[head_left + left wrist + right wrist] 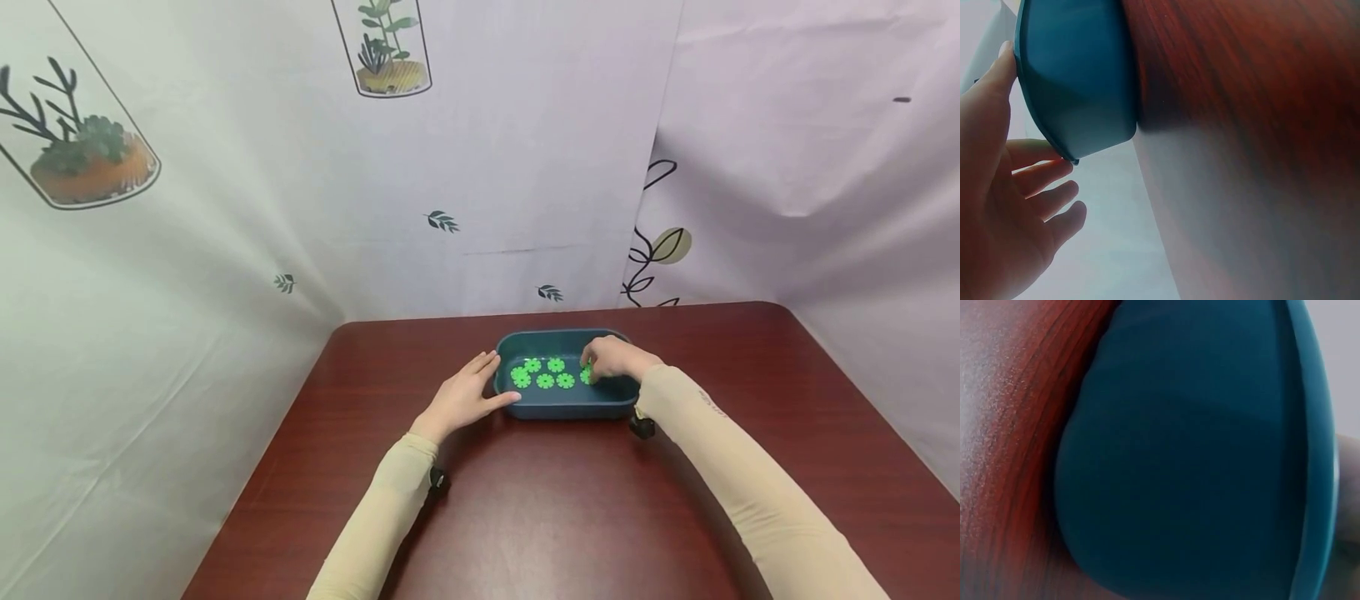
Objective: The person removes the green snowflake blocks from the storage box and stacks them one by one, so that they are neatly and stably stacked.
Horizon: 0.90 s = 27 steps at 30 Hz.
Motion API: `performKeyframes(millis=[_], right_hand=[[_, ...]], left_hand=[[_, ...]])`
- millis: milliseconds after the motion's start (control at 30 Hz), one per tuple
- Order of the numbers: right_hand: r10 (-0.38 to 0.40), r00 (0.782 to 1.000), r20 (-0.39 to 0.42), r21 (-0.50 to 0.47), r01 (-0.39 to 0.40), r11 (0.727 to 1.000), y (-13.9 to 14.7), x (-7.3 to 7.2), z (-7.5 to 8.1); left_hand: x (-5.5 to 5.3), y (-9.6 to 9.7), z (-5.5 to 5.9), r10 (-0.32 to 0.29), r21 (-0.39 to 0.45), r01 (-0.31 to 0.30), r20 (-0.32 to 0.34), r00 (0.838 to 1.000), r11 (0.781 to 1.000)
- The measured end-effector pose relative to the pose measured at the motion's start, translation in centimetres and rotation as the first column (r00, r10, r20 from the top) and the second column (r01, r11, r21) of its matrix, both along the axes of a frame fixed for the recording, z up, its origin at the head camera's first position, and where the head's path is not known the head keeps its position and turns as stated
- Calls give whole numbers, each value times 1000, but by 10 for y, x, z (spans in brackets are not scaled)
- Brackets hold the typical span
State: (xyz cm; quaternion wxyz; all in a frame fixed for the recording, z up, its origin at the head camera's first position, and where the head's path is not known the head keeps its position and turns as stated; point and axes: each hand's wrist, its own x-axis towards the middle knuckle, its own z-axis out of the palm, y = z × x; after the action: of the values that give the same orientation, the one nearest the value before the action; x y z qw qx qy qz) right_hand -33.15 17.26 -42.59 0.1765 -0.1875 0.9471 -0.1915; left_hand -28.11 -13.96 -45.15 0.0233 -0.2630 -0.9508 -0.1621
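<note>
A dark teal oblong basin (566,411) holds several green flower-shaped discs (545,381) lying flat on its bottom. My left hand (463,398) is spread at the basin's left end. Its fingertips touch the rim, and the thumb reaches along the near side; the left wrist view shows the thumb at the edge and the fingers loosely extended. My right hand (618,357) dips over the right end into the basin, its bent fingers pinching at a green disc (586,377). In the right wrist view the basin's outer wall (1185,456) hides most of that hand.
The basin stands near the far edge of a dark red wooden table (555,500). Pale cloth with printed plants (525,167) hangs behind it and at both sides. A dark wrist camera (642,425) sits under the right sleeve, beside the basin's near right corner.
</note>
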Motion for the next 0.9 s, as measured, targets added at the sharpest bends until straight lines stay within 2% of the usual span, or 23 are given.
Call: performKeyframes(millis=[500, 700, 900], right_hand=[[-38, 998, 52, 34, 37, 999, 2, 5, -8], [-79, 993, 87, 23, 77, 997, -1, 3, -6], [-62, 997, 51, 15, 61, 998, -10, -3, -5]], left_hand=[[4, 8, -11, -3, 21, 3, 23, 1000, 1000], [-1, 6, -7, -14, 24, 14, 31, 999, 1000], [-8, -3, -3, -3, 14, 3, 9, 1000, 1000]])
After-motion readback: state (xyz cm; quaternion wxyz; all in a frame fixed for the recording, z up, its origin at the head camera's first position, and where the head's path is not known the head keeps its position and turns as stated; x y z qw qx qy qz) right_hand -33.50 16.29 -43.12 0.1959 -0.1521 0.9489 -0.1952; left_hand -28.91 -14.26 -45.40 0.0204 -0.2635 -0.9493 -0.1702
